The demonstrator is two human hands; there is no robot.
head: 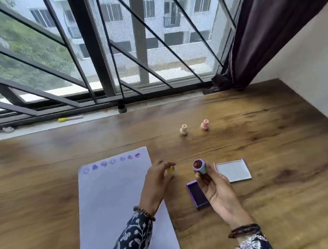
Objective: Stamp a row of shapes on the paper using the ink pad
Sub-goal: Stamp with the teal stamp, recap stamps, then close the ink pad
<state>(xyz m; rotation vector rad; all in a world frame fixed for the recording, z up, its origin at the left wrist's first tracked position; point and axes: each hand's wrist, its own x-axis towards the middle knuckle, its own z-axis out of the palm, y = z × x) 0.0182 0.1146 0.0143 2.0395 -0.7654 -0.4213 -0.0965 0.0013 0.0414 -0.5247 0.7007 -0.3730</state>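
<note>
wooden table (259,132) | barred window (97,50) (daylight) | dark curtain (281,24) | white wall (315,51)

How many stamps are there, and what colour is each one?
Cream stamp, standing on the table: 1
Pink stamp, standing on the table: 1
Yellow stamp, in the left hand: 1
Teal stamp with an inky face, in the right hand: 1
Total: 4 stamps
</note>
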